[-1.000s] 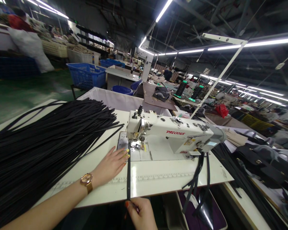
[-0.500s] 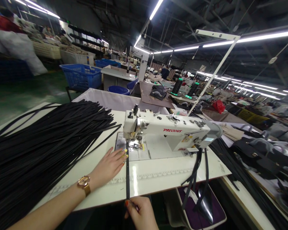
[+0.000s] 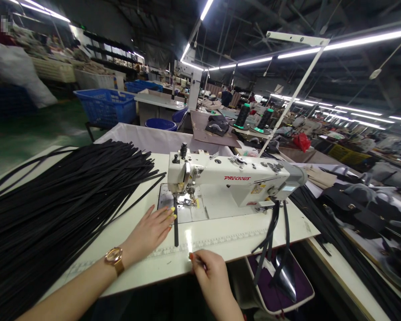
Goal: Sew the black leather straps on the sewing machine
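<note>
My left hand [image 3: 157, 225] lies flat beside the sewing machine's needle area, fingers stretched out. Its fingertips rest at a narrow black strap [image 3: 176, 229], which runs from under the presser foot toward me. The strap's near end lies on the white table [image 3: 234, 243], short of its front edge. My right hand [image 3: 209, 269] is curled over the front edge, right of the strap's end and apart from it. Its fingers are closed; whether they hold anything small is hidden. The white sewing machine [image 3: 214, 174] stands just beyond both hands.
A large heap of black straps [image 3: 63, 191] covers the table's left side. Several straps [image 3: 274, 227] hang over the edge at the right, above a purple-lined bin [image 3: 263, 294]. Black bag pieces [image 3: 357, 205] lie further right. Thread cones [image 3: 243, 117] stand behind the machine.
My right hand has let go of the strap and moved right and up over the table edge. The strap's near end has drawn in toward the machine. My left hand stays at the strap.
</note>
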Motion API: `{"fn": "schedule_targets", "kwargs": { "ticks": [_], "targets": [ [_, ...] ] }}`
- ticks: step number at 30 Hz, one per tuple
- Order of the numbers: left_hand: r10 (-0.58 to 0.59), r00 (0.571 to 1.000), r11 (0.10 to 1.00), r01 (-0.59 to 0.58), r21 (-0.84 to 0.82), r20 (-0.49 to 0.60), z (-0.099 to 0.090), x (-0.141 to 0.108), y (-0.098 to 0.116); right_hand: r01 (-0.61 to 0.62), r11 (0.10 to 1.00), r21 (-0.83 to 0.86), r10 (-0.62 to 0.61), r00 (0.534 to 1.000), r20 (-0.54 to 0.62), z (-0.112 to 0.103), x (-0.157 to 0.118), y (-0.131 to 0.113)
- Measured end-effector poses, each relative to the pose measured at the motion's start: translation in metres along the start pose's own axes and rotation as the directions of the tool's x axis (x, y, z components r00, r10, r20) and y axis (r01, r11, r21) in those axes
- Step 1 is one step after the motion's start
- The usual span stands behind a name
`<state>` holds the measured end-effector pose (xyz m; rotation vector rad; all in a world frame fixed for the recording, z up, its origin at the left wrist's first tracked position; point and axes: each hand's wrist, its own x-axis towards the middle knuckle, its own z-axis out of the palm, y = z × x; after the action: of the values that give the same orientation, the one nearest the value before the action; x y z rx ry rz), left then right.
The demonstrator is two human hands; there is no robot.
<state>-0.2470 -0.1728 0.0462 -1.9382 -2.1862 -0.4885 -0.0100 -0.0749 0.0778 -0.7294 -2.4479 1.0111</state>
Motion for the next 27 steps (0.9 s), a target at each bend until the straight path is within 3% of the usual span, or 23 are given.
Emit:
{"fn": "schedule_targets", "kwargs": {
  "ticks": [3,7,21,27],
  "targets": [
    [-0.005,1.0,1.0,0.004,0.015,0.015,0.001,0.0,0.0,0.083,0.993,-0.079,-0.093,0.986,-0.139,-0.004,0.021,0.014],
    [-0.003,1.0,1.0,0.003,0.009,0.006,0.001,0.0,-0.001,0.187,0.975,-0.12,-0.208,0.956,-0.207,0.0,0.042,0.028],
    [-0.069,0.996,0.998,0.069,-0.006,0.048,0.0,0.006,-0.003,0.355,0.922,-0.154,-0.38,0.907,-0.182,0.011,0.045,0.048],
    [-0.078,0.997,0.997,0.079,-0.026,0.023,0.004,0.014,-0.011,0.376,0.918,-0.127,-0.395,0.899,-0.192,0.01,0.047,0.046]
  ]
}}
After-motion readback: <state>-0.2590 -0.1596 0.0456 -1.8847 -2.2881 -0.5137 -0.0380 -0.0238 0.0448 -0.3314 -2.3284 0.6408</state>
